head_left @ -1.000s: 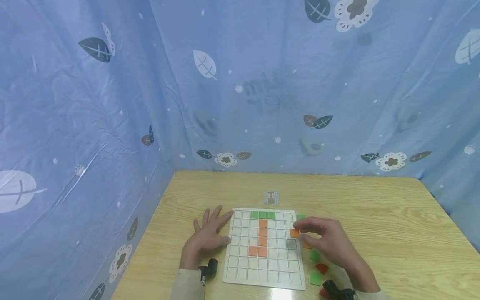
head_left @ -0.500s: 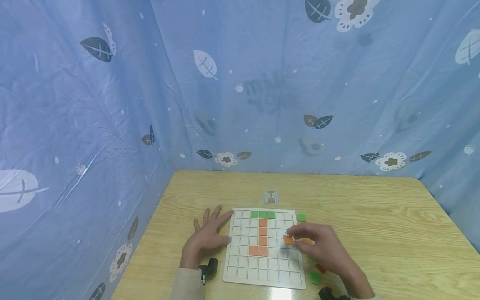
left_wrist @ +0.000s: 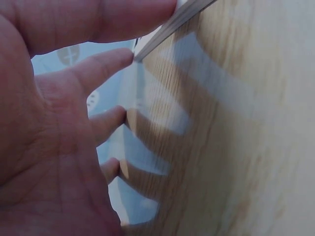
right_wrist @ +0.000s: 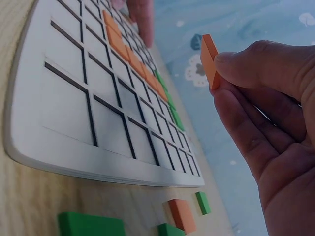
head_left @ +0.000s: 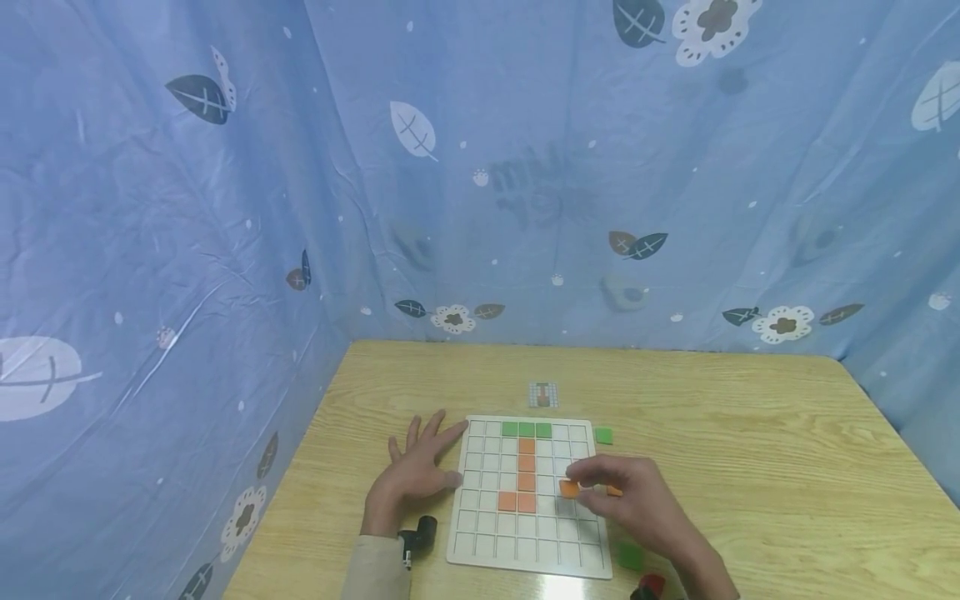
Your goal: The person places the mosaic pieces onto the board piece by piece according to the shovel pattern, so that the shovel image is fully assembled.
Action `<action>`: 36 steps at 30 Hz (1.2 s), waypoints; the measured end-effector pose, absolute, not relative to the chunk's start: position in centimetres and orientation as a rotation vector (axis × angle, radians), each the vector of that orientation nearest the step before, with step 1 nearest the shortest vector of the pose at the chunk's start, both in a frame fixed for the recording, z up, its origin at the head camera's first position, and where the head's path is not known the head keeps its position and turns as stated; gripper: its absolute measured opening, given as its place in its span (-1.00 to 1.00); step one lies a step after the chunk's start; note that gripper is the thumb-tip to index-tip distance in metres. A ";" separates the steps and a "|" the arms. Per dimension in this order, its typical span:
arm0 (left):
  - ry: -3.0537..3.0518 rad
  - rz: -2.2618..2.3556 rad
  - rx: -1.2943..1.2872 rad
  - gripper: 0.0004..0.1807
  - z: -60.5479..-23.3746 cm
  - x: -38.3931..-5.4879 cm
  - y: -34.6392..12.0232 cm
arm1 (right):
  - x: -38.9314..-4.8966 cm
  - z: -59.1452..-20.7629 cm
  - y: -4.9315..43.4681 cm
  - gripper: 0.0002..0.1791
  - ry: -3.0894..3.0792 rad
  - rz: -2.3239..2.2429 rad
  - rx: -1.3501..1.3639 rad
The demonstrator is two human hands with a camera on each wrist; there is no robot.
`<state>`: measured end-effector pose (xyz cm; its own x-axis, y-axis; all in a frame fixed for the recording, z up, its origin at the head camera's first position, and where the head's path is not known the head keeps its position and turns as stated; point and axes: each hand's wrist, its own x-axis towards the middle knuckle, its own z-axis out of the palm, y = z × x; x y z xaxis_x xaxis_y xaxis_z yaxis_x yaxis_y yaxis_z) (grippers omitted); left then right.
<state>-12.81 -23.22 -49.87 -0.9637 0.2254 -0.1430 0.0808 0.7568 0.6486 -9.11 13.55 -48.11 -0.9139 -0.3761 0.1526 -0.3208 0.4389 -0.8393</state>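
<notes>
Board [head_left: 545, 503] — head-high, wrist-close views

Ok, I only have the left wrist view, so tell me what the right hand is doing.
Observer: The right hand pinches an orange tile between thumb and fingers.
Operator: Say whether that tile is down on the board.
Observer: It isn't; it is held in the air, apart from the white gridded board.
Operator: Now give me the board's farthest row.
Observer: Three green tiles sit there side by side.
</notes>
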 end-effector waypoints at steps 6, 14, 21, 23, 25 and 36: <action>2.744 1.000 0.238 0.02 -49.8 -12.8 -23.2 | -8.9 -48.7 13.0 -0.76 2.613 -1.523 -0.620; 2.749 0.995 0.234 0.02 -49.5 -12.6 -23.0 | -8.8 -49.9 12.0 -0.66 2.622 -1.497 -0.562; 2.742 1.004 0.220 0.02 -49.4 -12.6 -23.0 | -8.9 -50.4 11.8 -0.70 2.622 -1.491 -0.658; 2.742 1.002 0.219 0.02 -49.4 -12.6 -22.9 | -9.0 -50.5 11.7 -0.72 2.619 -1.495 -0.697; 2.744 1.000 0.221 0.02 -49.4 -12.6 -22.9 | -9.0 -50.7 11.6 -0.72 2.624 -1.490 -0.713; 2.741 1.012 0.243 0.01 -49.6 -12.6 -23.1 | -9.3 -51.3 11.2 -0.70 2.646 -1.453 -0.758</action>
